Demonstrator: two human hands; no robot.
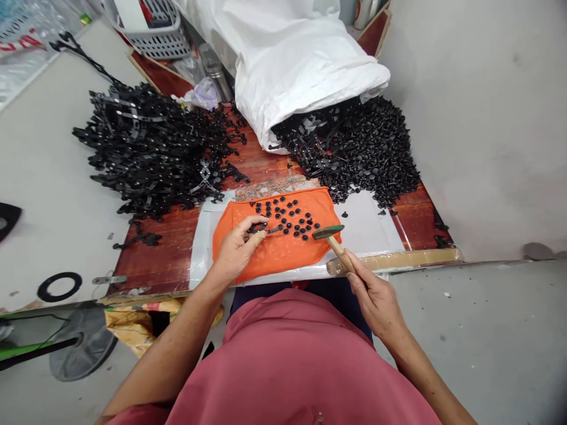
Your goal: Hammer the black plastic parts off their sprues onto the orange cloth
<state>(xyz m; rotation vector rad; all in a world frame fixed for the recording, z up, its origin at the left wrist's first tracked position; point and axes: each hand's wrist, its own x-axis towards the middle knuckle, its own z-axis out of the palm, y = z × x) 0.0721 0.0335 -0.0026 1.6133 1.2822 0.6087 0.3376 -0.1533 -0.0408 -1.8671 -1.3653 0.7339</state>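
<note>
Around the middle of the frame, the left hand (pixel 237 251) is curling its thumb and fingertips close together, pinching a black linked piece (pixel 273 229) just above an orange cloth (pixel 274 257). The piece's thin end is pointing right, toward several loose rows of round black buttons (pixel 291 213) that are lying on the cloth. Right of centre and a little lower, the right hand (pixel 374 295) is closing its fingers around the wooden handle of a small hammer (pixel 337 249). The hammer's green head is showing over the cloth's right edge; whether it is touching the cloth, one cannot tell.

The cloth is lying over a white sheet (pixel 365 218) on a red-brown table (pixel 177 248), and a speckled slab (pixel 279 188) is showing along its upper edge. In the left part of the frame, a large heap of black linked parts (pixel 150 153) is sprawling across the table. In the upper middle, a white sack (pixel 301 53) is lying with its mouth facing down the frame, and a pile of small black pieces (pixel 376 153) is spreading from that mouth toward the right. A grey basket (pixel 157 42) is standing at the upper left, near a metal bottle (pixel 217 74)
</note>
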